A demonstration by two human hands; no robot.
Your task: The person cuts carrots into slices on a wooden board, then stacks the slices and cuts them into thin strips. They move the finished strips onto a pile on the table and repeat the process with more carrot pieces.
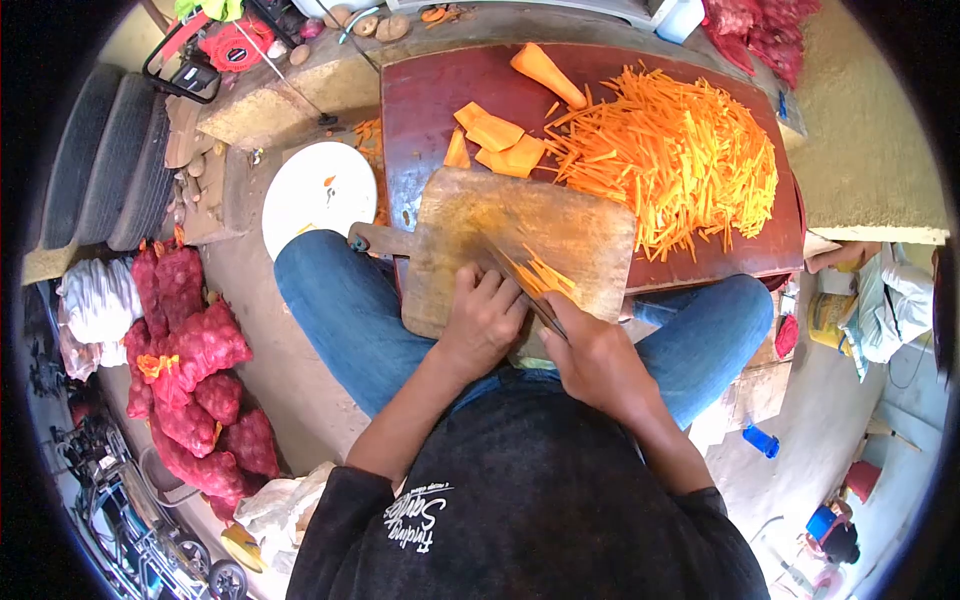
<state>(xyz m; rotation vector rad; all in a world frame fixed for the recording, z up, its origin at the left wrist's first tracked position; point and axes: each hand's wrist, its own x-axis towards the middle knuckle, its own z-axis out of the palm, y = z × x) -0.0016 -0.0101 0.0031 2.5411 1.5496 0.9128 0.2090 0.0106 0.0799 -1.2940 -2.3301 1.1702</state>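
My right hand (598, 365) grips a knife (536, 302) whose blade slants up and left over a wooden cutting board (585, 225). My left hand (485, 318) rests on the board just left of the blade, fingers curled down; whatever lies under the fingertips is hidden. A few cut carrot sticks (548, 274) lie on the board right of the blade. Beyond the board are flat carrot slices (492, 132) and a large heap of carrot sticks (665, 160). A whole peeled carrot (548, 74) lies at the heap's far left.
The board rests partly on a dark red table (420, 95) and reaches over my lap. A white round lid or plate (318, 195) is at the left. Red mesh sacks (195, 400) line the floor farther left, near stacked tires (105, 160). A blue object (760, 441) lies at right.
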